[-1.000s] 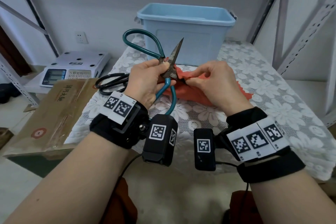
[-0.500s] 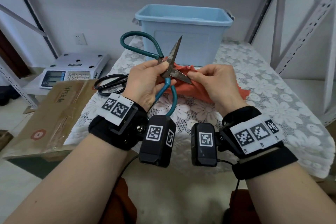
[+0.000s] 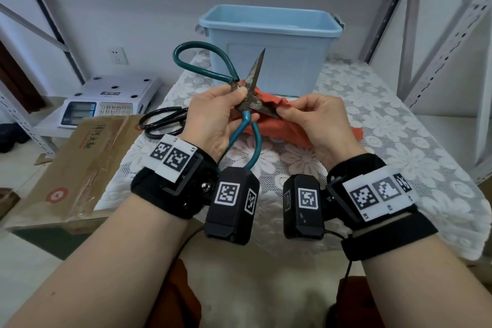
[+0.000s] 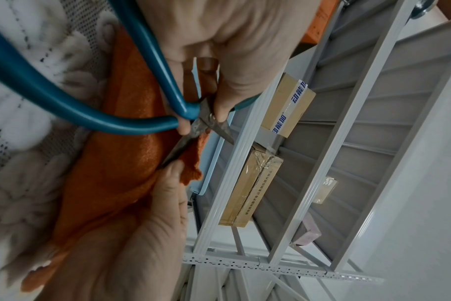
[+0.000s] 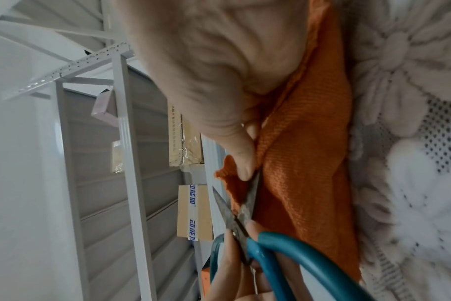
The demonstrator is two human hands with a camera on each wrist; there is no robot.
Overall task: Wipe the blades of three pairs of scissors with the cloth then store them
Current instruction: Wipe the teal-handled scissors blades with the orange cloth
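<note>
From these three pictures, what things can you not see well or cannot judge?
- Bin inside: head view, its front wall hides the bottom; stored scissors cannot be seen.
- Black scissors: head view, blades behind the left hand.
- Third pair: in no view.
- Lower blade tip of the teal scissors: covered by the right hand and cloth.
- Scale display: too small to read.

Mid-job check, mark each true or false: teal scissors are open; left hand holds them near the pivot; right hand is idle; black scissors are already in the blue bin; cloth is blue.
1. The teal scissors are open: true.
2. The left hand holds them near the pivot: true.
3. The right hand is idle: false, it pinches the cloth at a blade tip.
4. The black scissors are in the blue bin: false, they lie on the table.
5. The cloth is blue: false, orange.
</note>
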